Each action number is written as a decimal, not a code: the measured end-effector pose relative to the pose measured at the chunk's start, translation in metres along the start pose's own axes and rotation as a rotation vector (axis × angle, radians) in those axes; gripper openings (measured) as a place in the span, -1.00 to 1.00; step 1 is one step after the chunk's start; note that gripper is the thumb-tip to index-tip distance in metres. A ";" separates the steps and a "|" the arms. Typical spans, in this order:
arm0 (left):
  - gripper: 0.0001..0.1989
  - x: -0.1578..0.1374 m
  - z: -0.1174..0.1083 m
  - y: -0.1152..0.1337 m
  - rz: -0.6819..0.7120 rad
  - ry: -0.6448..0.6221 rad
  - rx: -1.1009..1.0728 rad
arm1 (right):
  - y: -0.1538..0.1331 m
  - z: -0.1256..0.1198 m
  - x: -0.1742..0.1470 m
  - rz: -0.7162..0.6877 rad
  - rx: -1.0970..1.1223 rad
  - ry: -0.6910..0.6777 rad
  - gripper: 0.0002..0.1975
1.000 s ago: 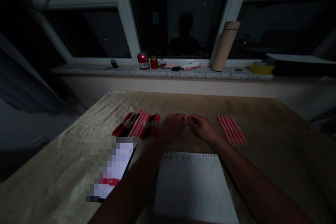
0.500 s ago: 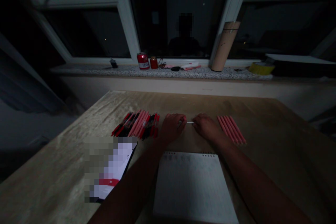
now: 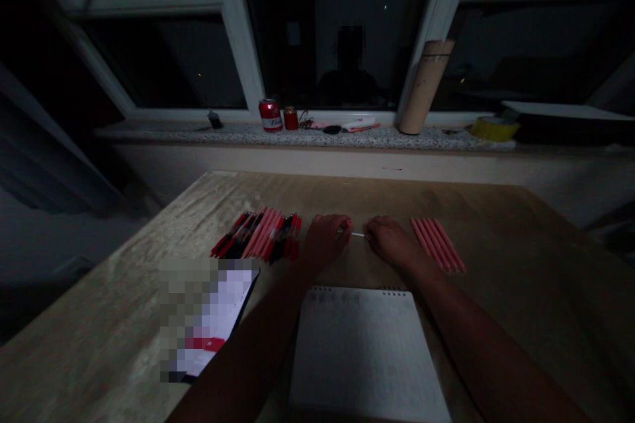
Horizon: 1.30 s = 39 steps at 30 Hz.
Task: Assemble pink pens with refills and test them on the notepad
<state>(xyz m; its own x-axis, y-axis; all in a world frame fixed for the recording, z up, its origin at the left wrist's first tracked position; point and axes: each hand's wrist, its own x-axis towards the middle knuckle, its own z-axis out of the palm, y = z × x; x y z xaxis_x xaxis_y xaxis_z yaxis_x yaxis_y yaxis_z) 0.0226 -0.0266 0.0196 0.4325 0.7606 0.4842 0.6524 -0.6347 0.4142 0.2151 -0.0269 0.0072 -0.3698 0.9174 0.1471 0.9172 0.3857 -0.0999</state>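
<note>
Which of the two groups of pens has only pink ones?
The row beside the right hand: all pink. The bunch beside the left hand mixes pink with red and black.

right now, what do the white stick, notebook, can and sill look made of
White stick: smooth-looking, perhaps plastic; too thin to be sure.
Notebook: matte paper, from its pale flat page and coil-bound top edge.
Can: probably printed metal with some sheen, from its shape and pale rim.
Sill: stone or an imitation, from its speckle; finish unclear.
</note>
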 end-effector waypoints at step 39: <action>-0.70 0.001 -0.001 0.001 0.002 -0.033 -0.016 | 0.000 -0.058 -0.009 -0.059 0.574 0.301 -0.89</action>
<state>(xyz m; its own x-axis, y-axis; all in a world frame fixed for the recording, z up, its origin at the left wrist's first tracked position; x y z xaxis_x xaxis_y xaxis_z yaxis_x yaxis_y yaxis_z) 0.0234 -0.0269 0.0214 0.4547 0.7630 0.4594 0.6411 -0.6384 0.4259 0.2270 -0.0409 0.0631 -0.2827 0.8578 0.4293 0.6407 0.5019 -0.5810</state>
